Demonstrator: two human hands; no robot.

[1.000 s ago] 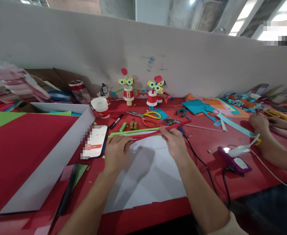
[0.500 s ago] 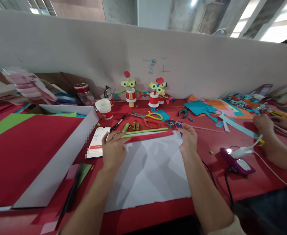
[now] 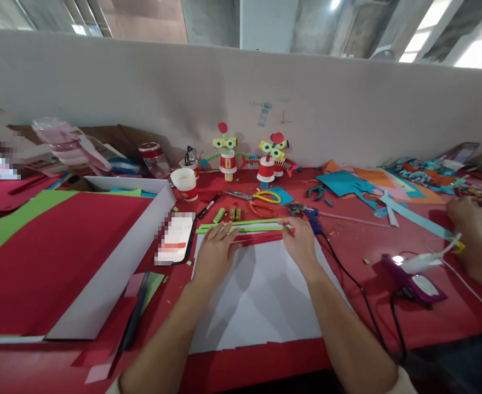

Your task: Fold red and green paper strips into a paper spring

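Observation:
Narrow green paper strips and red paper strips lie across the top of a white paper sheet. My left hand reaches over the strips, its fingers bent onto them and its thumb near the red strips' left end. At the other end my right hand is closed, thumb and fingers pinching the strips. Which strips sit between the fingers is partly hidden. Just beyond are small folded green paper springs, yellow-handled scissors and a blue glue gun.
On the left are a phone, a white box with red sheets, and paper cups. Two paper-cup figures stand at the back. To the right, a purple power socket trails cables near another person's hand.
Both hands have moved closer together along the strips. The green and red strips now lie more spread apart from each other. The whole view has shifted slightly.

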